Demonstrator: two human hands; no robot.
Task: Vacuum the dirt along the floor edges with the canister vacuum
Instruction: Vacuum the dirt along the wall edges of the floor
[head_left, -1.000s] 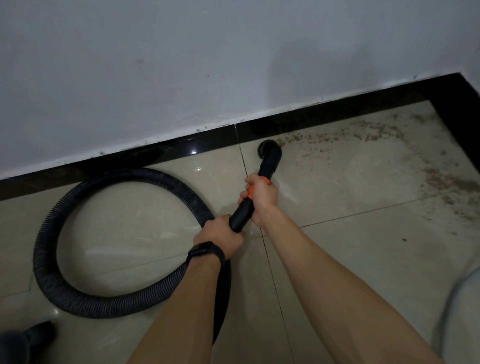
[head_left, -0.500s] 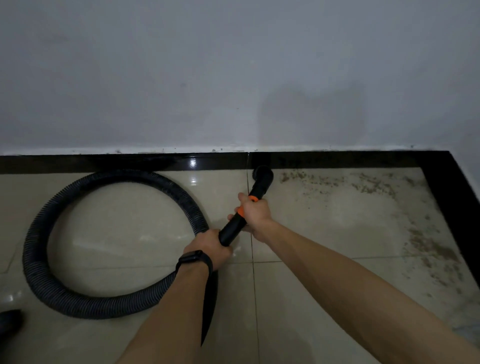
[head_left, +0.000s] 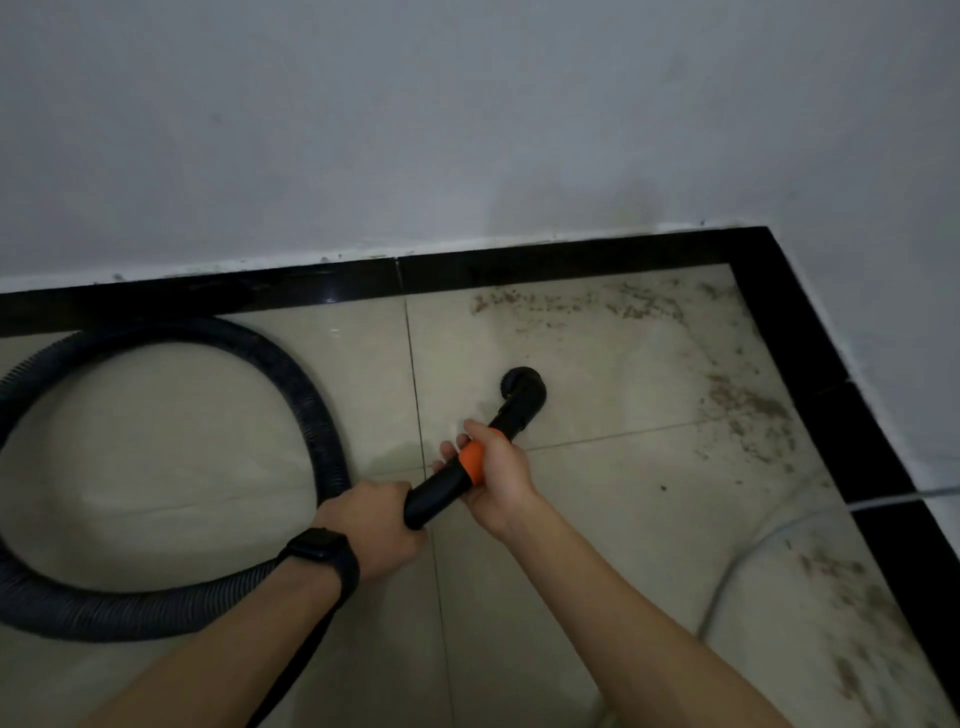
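Observation:
I hold a black vacuum wand (head_left: 441, 493) with an orange collar (head_left: 471, 462). My left hand (head_left: 371, 525) grips its rear end where the ribbed hose (head_left: 291, 374) joins. My right hand (head_left: 493, 473) grips the wand at the collar. The round black nozzle (head_left: 522, 389) points down at the beige tile, away from the wall. Brown dirt (head_left: 582, 304) lies along the black skirting (head_left: 519, 267) and more dirt (head_left: 748, 410) runs down the right-hand edge.
The hose loops in a wide circle over the floor on the left. A thin pale cable (head_left: 753, 551) curves across the tiles at the right and crosses the right skirting (head_left: 852, 415). White walls meet in a corner at top right.
The nozzle has come back from the skirting onto the open tile and moved right. The view has swung, showing more of the corner and the right edge.

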